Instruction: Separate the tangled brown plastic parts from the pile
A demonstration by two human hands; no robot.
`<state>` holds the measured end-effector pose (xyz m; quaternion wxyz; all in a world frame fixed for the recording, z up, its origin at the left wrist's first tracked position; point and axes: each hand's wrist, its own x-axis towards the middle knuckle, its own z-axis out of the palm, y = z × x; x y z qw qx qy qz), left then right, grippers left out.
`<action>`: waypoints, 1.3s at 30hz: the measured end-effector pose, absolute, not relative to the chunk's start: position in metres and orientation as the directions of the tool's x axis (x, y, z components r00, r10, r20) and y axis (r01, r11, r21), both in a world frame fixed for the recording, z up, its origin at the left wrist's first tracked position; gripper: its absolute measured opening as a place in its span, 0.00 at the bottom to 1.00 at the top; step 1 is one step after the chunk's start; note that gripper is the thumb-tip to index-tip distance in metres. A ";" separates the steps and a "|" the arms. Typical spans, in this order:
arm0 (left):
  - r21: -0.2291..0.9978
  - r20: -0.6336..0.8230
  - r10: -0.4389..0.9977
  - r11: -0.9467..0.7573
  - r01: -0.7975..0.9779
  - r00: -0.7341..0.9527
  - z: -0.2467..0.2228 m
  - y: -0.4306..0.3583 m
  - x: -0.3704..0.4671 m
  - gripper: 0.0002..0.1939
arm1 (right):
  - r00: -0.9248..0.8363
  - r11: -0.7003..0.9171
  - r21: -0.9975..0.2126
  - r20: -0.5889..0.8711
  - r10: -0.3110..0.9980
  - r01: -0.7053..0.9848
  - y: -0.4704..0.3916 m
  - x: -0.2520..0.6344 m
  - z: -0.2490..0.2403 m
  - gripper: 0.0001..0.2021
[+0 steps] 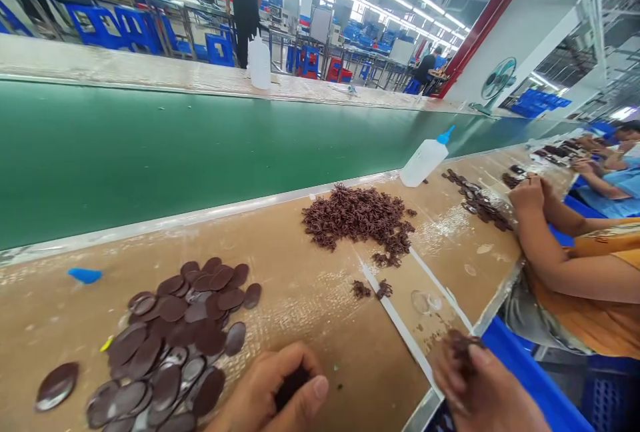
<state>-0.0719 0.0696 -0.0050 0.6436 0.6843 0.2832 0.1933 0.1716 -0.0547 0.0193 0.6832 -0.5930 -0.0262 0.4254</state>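
Note:
My left hand (265, 389) is low in the middle, its fingers curled round a dark brown piece (291, 387) that looks like one of the oval discs; most of it is hidden. At the lower right, somewhat blurred, my right hand (493, 389) pinches a small brown tangled piece (463, 351). Left of my left hand lies a heap of flat brown oval discs (173, 309), some shiny, with a single disc (59, 384) apart from it. Ahead is a pile of curly brown pieces (357, 215), with two small clumps (371, 289) nearer me.
A green conveyor belt (150, 152) runs behind the brown worktable (295, 285). A white bottle with a blue nozzle (424, 160) leans at the table's back edge; another bottle (260, 64) stands beyond the belt. A blue cap (85, 276) lies left. A co-worker's arms (545, 239) are close at right.

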 end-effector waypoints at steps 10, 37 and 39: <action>0.987 -0.121 0.633 -0.006 0.161 0.765 0.003 0.070 -0.072 0.19 | 0.750 -0.187 -0.905 -0.423 0.508 -0.383 -0.040 0.230 0.023 0.20; 0.901 -0.295 0.604 -0.081 0.426 0.740 0.001 0.068 -0.079 0.16 | 0.723 -0.258 -0.898 -0.439 0.533 -0.355 -0.039 0.240 0.018 0.18; 0.889 -0.322 0.595 -0.077 0.451 0.737 0.000 0.069 -0.080 0.15 | 0.730 -0.243 -0.903 -0.429 0.533 -0.353 -0.040 0.242 0.017 0.18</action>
